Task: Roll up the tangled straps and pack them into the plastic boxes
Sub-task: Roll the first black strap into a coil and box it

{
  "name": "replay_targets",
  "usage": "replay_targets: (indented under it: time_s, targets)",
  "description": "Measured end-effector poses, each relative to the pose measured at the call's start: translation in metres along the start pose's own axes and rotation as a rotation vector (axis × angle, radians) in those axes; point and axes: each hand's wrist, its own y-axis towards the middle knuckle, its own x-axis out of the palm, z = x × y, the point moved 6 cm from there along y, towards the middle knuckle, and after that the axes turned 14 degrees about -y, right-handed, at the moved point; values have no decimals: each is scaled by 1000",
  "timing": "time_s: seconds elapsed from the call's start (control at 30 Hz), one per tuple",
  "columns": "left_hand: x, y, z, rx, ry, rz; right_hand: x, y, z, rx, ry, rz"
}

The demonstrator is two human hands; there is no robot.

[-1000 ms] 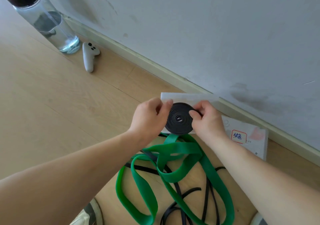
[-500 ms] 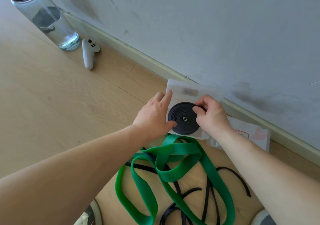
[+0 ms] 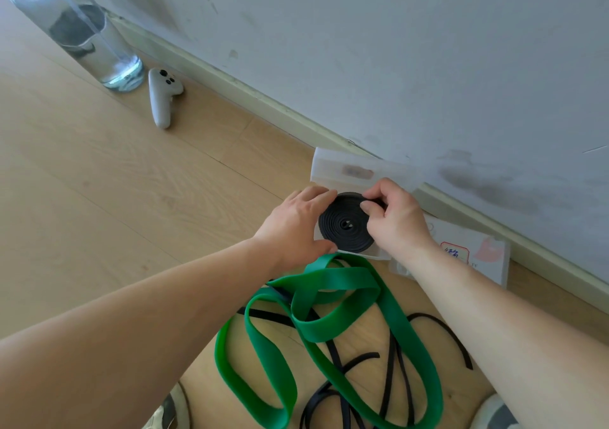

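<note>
The left hand point(image 3: 296, 227) lies spread, fingers flat against the left edge of a coiled black strap point(image 3: 344, 224), while the right hand point(image 3: 395, 217) pinches the coil's outer turn at its upper right between thumb and fingertips. The coil lies flat over an open translucent plastic box point(image 3: 349, 171) on the wooden floor point(image 3: 131, 198), close to the wall. A second box point(image 3: 478, 257) with a red-bordered label lies just beside it to the right. Nearer the person, a wide green strap point(image 3: 329, 323) loops loosely over thin black straps point(image 3: 392, 362). Well apart, far left, stand a clear bottle point(image 3: 82, 33) and a white controller point(image 3: 159, 95).
</note>
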Motion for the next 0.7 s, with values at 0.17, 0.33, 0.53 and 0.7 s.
replay_targets:
  time_s: [0.17,0.33,0.53,0.7]
  targets:
    - [5,3,3,21,65,-58,6,0,-4,12,-16,-104]
    - [8,11,11,18,139,-126,9,-2,-11,4,-117,-111]
    - [12,19,15,-22,149,-225,6,-21,-4,9,-87,-51]
    - [11,22,20,-86,97,-224,-1,-30,3,10,-63,-164]
